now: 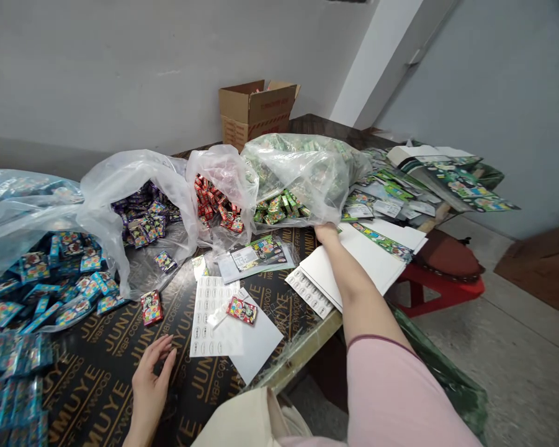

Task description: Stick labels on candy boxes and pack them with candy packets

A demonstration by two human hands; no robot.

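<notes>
My left hand (151, 379) rests open on the dark plywood table (97, 372), fingers loosely spread, near a small red packet (151, 307). My right hand (326, 233) reaches far forward to the clear bag of green packets (302, 171); its fingers are hidden under the bag's edge. A white sticker sheet (211, 313) lies between my hands with another red packet (242, 309) on it. A stack of white sheets (363, 257) lies under my right forearm.
Clear bags hold blue packets (46, 273), purple packets (144, 217) and red packets (216, 205). A cardboard box (255, 108) stands at the back. Printed green cards (447, 180) cover the far right of the table. A red stool (442, 279) stands beside the table edge.
</notes>
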